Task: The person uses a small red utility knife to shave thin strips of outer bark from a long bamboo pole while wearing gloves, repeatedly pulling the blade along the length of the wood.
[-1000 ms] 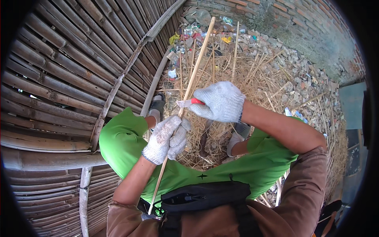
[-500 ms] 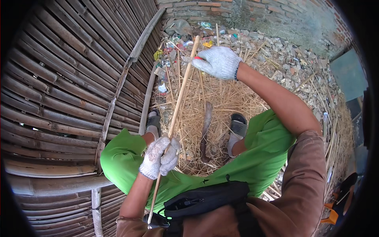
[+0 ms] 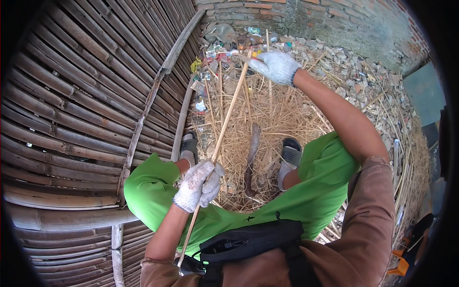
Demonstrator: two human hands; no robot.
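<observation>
So — left hand (image 3: pixel 197 186) gripping strip (image 3: pixel 231 107), right hand (image 3: pixel 279 68) holding knife (image 3: pixel 255 59).

Bamboo wall (image 3: pixel 86 112), weathered brick wall (image 3: pixel 330 23), scattered rubble (image 3: pixel 353 76)

Open room lies above the straw (image 3: pixel 287 112), between the stick (image 3: pixel 232 107) and the right forearm (image 3: pixel 339 112). The stick, slanting from the left hand (image 3: pixel 198 184) to the right hand (image 3: pixel 276 67), bars direct crossing. The knife (image 3: pixel 244 57) obstructs its far end; clearance there is too blurred to judge. Slats (image 3: pixel 86 95) close the left side. Both knees (image 3: pixel 148 182) hem in the near approach; a tool (image 3: pixel 251 158) lies between the shoes (image 3: pixel 290 155).
</observation>
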